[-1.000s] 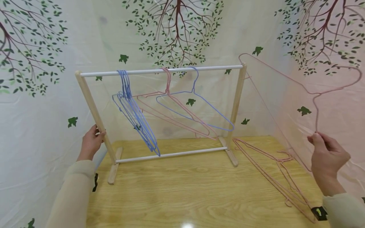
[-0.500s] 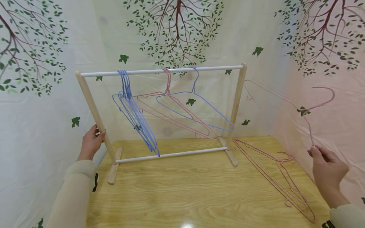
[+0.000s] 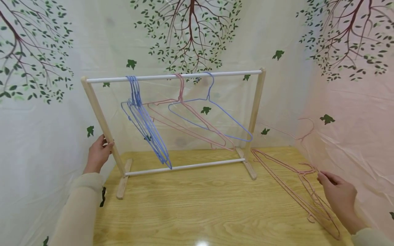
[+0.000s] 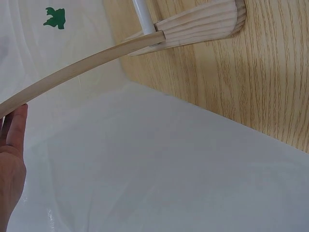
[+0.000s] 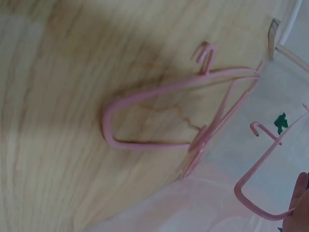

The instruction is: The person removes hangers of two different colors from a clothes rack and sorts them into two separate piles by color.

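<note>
From the head view I see my left hand (image 3: 98, 153) gripping the left wooden post (image 3: 101, 123) of the hanger rack, fingers curled round it. My right hand (image 3: 337, 194) pinches a pink hanger (image 3: 303, 136) low over the worktop (image 3: 191, 208), right above the pile of pink hangers (image 3: 295, 184) lying there. Blue hangers (image 3: 144, 126) and pink ones hang on the top rail (image 3: 172, 76).

In the left wrist view, the post (image 4: 82, 65) curves past my fingers (image 4: 14, 135), down to its foot (image 4: 203, 24).

In the right wrist view, my fingertips (image 5: 297, 208) hold the pink hanger (image 5: 256, 193) just beside the pile (image 5: 193, 116) on the worktop.
</note>
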Motion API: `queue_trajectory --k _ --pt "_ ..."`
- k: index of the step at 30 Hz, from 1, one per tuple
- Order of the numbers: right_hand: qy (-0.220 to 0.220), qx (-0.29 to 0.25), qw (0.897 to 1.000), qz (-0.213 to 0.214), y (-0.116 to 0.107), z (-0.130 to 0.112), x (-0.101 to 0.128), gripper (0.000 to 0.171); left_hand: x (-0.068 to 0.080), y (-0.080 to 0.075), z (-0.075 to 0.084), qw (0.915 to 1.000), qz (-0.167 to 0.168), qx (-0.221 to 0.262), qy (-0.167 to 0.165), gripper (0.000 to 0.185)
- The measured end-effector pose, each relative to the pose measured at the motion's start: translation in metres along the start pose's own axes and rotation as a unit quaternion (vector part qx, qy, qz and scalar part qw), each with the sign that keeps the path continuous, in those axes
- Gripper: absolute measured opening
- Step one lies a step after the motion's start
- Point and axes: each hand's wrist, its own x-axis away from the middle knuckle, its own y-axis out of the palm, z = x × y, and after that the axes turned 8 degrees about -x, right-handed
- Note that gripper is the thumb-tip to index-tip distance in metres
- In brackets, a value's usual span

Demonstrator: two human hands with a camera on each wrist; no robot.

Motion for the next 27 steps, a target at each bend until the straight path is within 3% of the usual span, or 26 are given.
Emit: queue_trajectory --k 4,9,17,23,27 --pt "0.001 0.028 0.999 -0.038 0.003 0.006 0.006 0.011 0.0 0.0 -0.001 1.0 -0.005 -0.002 0.001 0.052" --pt "0.047 0.029 0.994 -0.091 0.0 0.016 0.009 0.014 -0.001 -0.001 -0.001 1.0 -0.004 -0.005 0.003 0.052" --pt "0.095 0.119 0.981 -0.118 -0.008 0.033 0.003 0.051 0.003 -0.002 0.001 1.0 -0.001 -0.001 -0.004 0.052" --pt "0.059 0.239 0.958 -0.145 -0.02 0.046 -0.009 0.048 0.01 -0.003 0.004 0.9999 0.003 0.001 -0.012 0.052" --pt "0.026 0.264 0.951 -0.161 -0.022 0.049 -0.014 0.048 0.015 -0.003 0.007 0.9999 0.006 -0.001 -0.015 0.052"
